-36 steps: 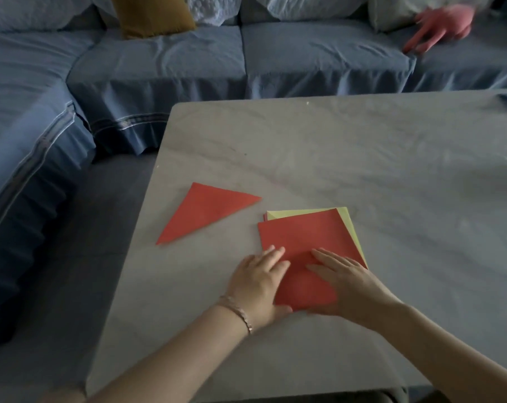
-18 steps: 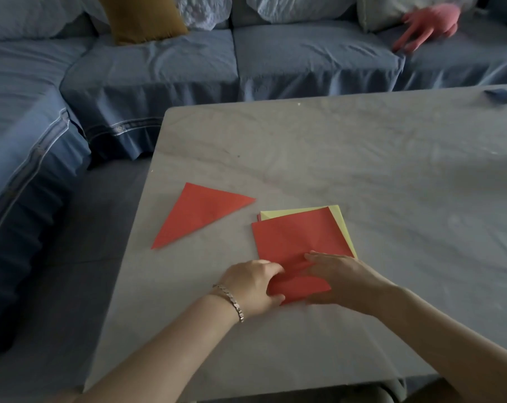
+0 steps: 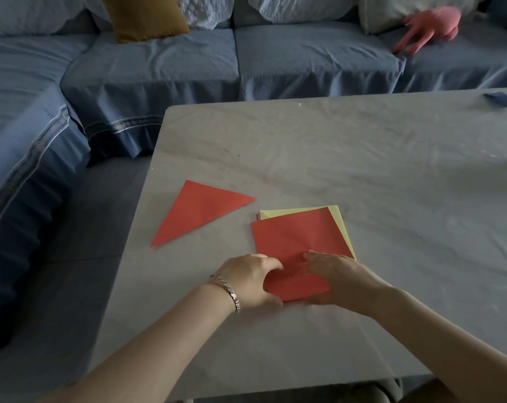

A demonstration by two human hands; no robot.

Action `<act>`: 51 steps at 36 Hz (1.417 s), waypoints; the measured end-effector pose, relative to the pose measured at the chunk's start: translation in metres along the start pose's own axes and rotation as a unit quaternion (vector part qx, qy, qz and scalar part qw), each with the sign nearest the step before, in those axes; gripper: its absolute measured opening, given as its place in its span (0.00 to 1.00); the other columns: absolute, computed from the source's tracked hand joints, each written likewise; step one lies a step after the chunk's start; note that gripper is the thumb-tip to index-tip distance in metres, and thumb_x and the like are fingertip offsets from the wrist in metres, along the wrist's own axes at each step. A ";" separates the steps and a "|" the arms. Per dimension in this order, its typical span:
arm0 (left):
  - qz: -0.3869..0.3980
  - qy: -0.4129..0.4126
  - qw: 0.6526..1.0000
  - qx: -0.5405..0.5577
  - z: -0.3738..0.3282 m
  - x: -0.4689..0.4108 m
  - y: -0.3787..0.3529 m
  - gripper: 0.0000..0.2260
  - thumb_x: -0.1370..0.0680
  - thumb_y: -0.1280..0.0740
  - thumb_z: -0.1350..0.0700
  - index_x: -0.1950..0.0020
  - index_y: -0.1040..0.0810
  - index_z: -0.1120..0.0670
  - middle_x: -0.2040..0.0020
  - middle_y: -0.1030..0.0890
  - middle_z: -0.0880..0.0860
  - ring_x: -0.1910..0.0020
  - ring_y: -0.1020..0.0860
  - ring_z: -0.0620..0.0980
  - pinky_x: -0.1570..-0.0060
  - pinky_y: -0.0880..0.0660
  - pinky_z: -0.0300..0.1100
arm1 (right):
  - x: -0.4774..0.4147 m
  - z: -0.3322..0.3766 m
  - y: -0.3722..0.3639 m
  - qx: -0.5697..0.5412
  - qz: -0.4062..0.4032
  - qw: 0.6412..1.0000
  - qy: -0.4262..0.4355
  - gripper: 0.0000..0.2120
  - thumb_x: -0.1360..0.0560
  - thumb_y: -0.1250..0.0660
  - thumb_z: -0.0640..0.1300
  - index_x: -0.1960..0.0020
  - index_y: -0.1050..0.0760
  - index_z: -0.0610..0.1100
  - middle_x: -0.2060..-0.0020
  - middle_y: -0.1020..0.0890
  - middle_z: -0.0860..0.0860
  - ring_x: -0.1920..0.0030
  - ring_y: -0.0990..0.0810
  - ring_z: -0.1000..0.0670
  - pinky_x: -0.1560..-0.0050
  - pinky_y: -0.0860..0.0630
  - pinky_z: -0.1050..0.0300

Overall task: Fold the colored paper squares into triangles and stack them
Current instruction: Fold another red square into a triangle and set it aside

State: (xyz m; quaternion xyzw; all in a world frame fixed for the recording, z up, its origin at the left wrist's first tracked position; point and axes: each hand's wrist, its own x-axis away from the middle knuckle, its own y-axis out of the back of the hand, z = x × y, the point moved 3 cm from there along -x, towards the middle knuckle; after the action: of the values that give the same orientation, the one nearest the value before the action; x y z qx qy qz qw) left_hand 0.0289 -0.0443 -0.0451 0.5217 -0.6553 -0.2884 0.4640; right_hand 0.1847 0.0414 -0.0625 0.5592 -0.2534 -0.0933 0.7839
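Grey tabletop [image 3: 362,170]: near its front edge my left hand [image 3: 250,282] is pinching the square's [image 3: 295,237] near corner, my right hand [image 3: 336,274] is pressing it flat-fingered; the triangle [image 3: 197,212] is lying towards the left edge.

The single head-worn view looks forward and down, close over the table [image 3: 362,158], toward the sofa [image 3: 165,71].

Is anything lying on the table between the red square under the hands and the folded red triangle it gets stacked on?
Nothing visible. Only bare table separates the red square from the red triangle to its left; the left hand and right hand both touch the square's near end.
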 end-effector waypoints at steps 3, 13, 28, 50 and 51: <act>-0.002 -0.009 1.000 -0.011 0.000 -0.002 0.000 0.27 0.31 0.29 0.44 0.34 0.31 0.47 0.36 0.27 0.47 0.38 0.28 0.47 0.40 0.32 0.40 | 0.000 0.001 0.002 -0.007 0.003 1.000 -0.005 0.30 0.30 0.33 0.60 0.30 0.36 0.54 0.26 0.41 0.54 0.27 0.44 0.58 0.30 0.47 0.65; -0.106 -0.091 0.983 -0.116 -0.006 -0.002 -0.005 0.18 0.25 0.47 0.47 0.46 0.22 0.52 0.46 0.21 0.49 0.46 0.23 0.52 0.51 0.27 0.44 | 0.005 0.012 0.009 -0.011 -0.027 1.000 -0.003 0.37 0.32 0.40 0.69 0.28 0.40 0.54 0.27 0.40 0.55 0.27 0.45 0.56 0.30 0.50 0.60; -0.237 0.176 0.923 0.247 0.003 0.004 0.025 0.16 0.22 0.43 0.45 0.62 0.26 0.53 0.64 0.24 0.48 0.60 0.26 0.49 0.59 0.32 0.40 | 0.031 0.005 0.022 -0.273 -0.311 0.909 0.054 0.16 0.27 0.37 0.59 0.58 0.18 0.48 0.59 0.18 0.60 0.54 0.21 0.60 0.48 0.28 0.65; -0.140 0.160 0.922 0.325 0.003 0.010 0.008 0.11 0.25 0.36 0.65 0.43 0.25 0.58 0.51 0.21 0.50 0.47 0.23 0.50 0.49 0.30 0.36 | 0.034 -0.007 0.022 -0.384 -0.255 0.886 -0.049 0.06 0.31 0.28 0.49 0.64 0.22 0.59 0.51 0.20 0.60 0.51 0.24 0.65 0.50 0.33 0.73; -0.155 0.153 0.921 0.324 0.002 0.012 0.009 0.11 0.24 0.36 0.64 0.43 0.25 0.58 0.51 0.22 0.49 0.47 0.23 0.48 0.50 0.32 0.34 | 0.034 -0.008 0.022 -0.374 -0.272 0.885 -0.060 0.07 0.29 0.29 0.45 0.61 0.23 0.57 0.46 0.22 0.58 0.48 0.25 0.65 0.48 0.35 0.75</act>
State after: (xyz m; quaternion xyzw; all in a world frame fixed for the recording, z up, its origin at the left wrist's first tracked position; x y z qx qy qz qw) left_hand 0.0230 -0.0536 -0.0341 0.7762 -0.5448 -0.0455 0.3140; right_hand 0.2144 0.0418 -0.0340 0.2643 -0.0845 -0.4239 0.8622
